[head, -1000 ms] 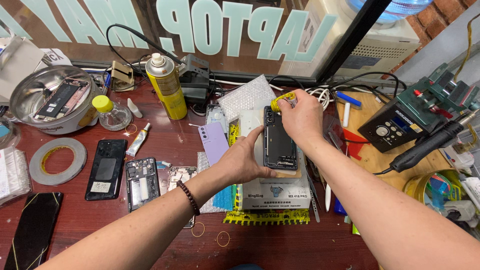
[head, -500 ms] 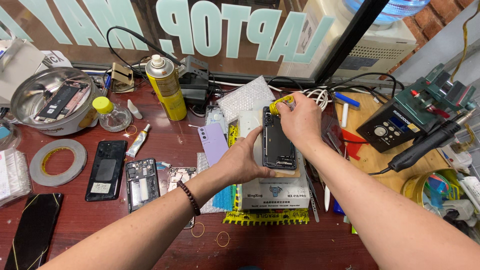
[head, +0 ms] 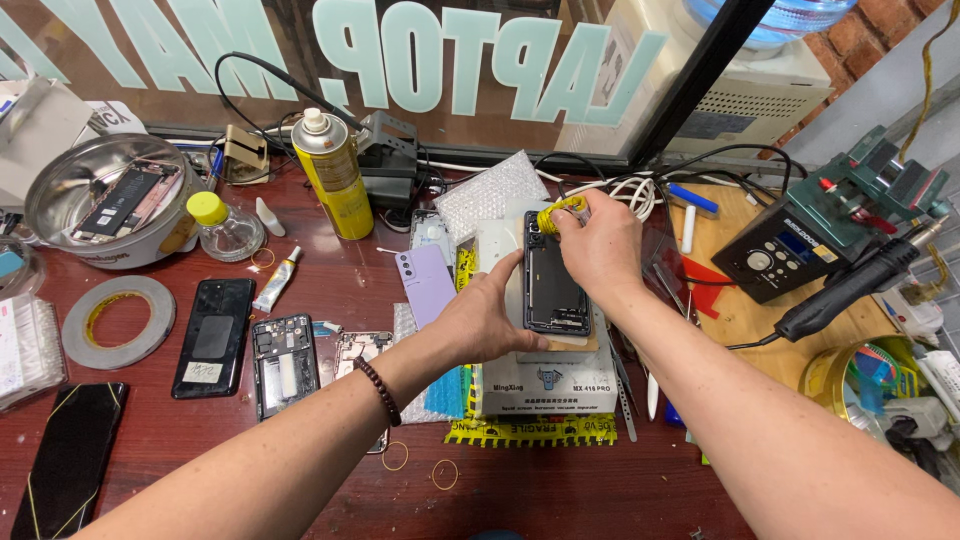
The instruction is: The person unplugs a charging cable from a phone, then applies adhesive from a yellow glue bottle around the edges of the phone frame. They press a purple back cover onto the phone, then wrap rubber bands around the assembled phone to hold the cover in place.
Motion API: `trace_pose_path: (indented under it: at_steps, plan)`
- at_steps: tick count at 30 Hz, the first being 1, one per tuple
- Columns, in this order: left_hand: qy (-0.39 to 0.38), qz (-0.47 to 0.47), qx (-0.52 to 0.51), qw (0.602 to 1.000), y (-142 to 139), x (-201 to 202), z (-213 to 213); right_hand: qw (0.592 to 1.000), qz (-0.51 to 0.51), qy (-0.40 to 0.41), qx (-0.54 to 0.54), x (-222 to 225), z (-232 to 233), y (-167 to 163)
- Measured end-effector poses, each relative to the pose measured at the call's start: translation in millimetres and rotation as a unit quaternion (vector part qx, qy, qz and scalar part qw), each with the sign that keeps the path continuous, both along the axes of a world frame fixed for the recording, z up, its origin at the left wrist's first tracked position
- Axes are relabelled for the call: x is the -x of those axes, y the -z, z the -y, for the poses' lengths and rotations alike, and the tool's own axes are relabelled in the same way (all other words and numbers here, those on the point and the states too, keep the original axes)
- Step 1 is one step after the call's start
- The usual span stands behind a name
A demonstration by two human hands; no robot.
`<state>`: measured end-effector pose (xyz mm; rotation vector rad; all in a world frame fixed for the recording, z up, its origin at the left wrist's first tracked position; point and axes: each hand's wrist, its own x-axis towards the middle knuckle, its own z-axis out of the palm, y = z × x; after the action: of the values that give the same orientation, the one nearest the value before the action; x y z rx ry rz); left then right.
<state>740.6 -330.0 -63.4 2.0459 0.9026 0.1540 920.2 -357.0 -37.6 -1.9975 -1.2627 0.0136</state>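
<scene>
Along the left edge of the dark red bench lies one black phone (head: 68,455) flat near the corner, with a clear plastic packet (head: 28,348) above it and one roll of tape (head: 118,321) lying flat just beside. Behind those stands one steel bowl (head: 108,200) with a phone part inside it, and next to it a small glass bottle with a yellow cap (head: 222,222). Nearer the front lie one more black phone (head: 213,337) and one opened phone frame (head: 284,364) side by side, with a small white tube (head: 277,279) above them. One yellow spray can (head: 331,174) stands upright towards the back. A lilac back cover (head: 426,283) lies just left of the hands. So I count three phones flat on the left of the bench, plus the one in hand. The left hand (head: 484,322) is curled narrowly round the left edge of the opened phone (head: 552,283), steadying it on a white box (head: 548,386). The right hand (head: 602,247) pinches a yellow pad (head: 560,212) against the phone's top corner. Two rubber bands (head: 420,465) lie on the bench in front. On the right sits one black control unit (head: 788,252), with one dark handpiece (head: 848,290) lying beside it.
</scene>
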Motion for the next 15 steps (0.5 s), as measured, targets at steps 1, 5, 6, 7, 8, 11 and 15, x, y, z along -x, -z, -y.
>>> trace_pose_path:
  at_steps: [1,5,6,7,8,11,15]
  plan:
    - [-0.001,0.001,0.002,1.0,0.5,-0.2,-0.2,1.0,-0.004,0.0,-0.001,0.5,0.7,0.0]
    - [0.003,-0.002,-0.005,1.0,2.6,-1.4,-1.3,1.0,-0.011,0.002,0.002,2.2,3.3,0.0]
    - [0.003,-0.003,-0.005,1.0,3.1,-1.8,-1.7,1.0,-0.012,0.003,0.004,2.3,3.9,0.0]
    - [0.003,-0.004,-0.005,1.0,3.6,-1.9,-2.2,1.0,-0.013,0.003,0.004,2.4,4.2,0.2]
    - [0.003,-0.003,-0.005,1.0,4.2,-1.9,-2.7,1.0,-0.013,0.004,0.004,2.4,4.5,0.3]
    - [0.005,0.005,-0.008,1.0,5.8,-2.2,-3.6,1.0,-0.002,0.003,0.004,1.8,5.5,0.8]
    - [0.004,0.011,-0.013,1.0,7.0,-1.7,-4.0,1.0,-0.004,0.003,0.008,1.6,6.4,1.2]
